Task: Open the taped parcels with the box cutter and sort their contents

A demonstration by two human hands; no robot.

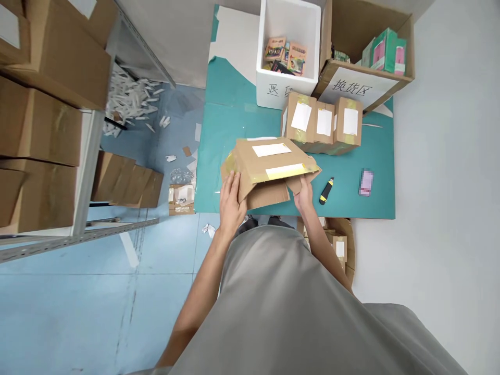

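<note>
Between my two hands is a cardboard box (pixel 269 159) with white labels and yellowish tape, tilted so that its opened flaps face me. My left hand (pixel 232 200) grips its left side, fingers laid along the cardboard. At the right, my right hand (pixel 304 195) is closed on a flap near the corner. What is inside the box is hidden from view. To the right of the box a black and yellow utility knife (pixel 327 191) lies on the green table mat (pixel 351 203).
Several small labelled cartons (pixel 324 122) stand behind the box. Beyond them are a white foam bin (pixel 287 91) holding small packs and a large open carton (pixel 402 75). A blurred pink item (pixel 366 183) lies at right. Shelves with boxes (pixel 50 192) are at left; paper scraps litter the floor.
</note>
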